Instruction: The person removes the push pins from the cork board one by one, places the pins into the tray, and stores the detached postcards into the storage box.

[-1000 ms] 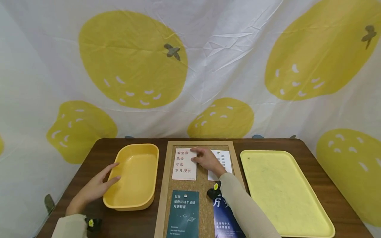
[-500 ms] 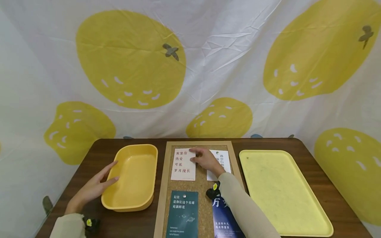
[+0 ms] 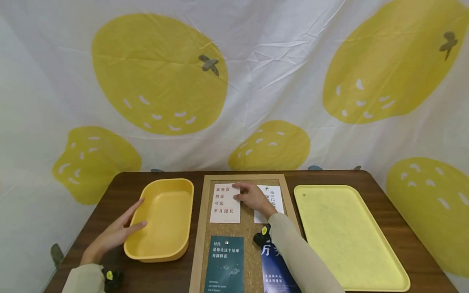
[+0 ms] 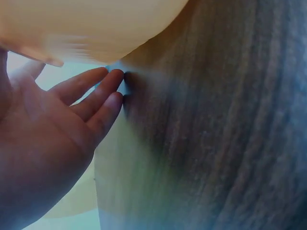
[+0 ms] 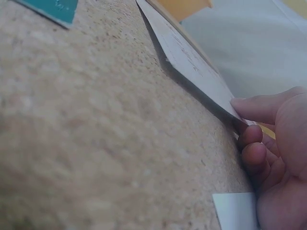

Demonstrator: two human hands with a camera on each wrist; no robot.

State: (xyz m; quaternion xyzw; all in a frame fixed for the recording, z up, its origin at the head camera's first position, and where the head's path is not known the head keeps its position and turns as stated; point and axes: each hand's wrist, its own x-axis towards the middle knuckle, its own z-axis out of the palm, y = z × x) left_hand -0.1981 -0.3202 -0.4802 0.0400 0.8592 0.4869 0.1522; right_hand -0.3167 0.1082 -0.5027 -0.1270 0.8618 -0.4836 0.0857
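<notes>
My right hand (image 3: pixel 253 196) pinches the top right corner of a white card (image 3: pixel 222 211) with red Chinese writing. In the right wrist view the thumb (image 5: pixel 259 108) lies on the card's face and curled fingertips are beneath its edge. The card stands slightly off the cork, with a dark gap under it. My left hand (image 3: pixel 113 236) rests at the left side of a yellow plastic basin (image 3: pixel 165 219), thumb and forefinger reaching over its rim. Below the basin's wall, the other fingers (image 4: pixel 98 98) extend loosely toward the tabletop in the left wrist view.
A wood-framed cork board (image 3: pixel 216 228) lies mid-table. Pinned to it are a green card (image 3: pixel 225 266) and another white card (image 3: pixel 276 199), partly behind my right hand. A blue card (image 3: pixel 276 272) lies under my right forearm. A pale yellow tray (image 3: pixel 348 236) is at right.
The head view has drifted very slightly. Both hands keep their places on the card and the basin.
</notes>
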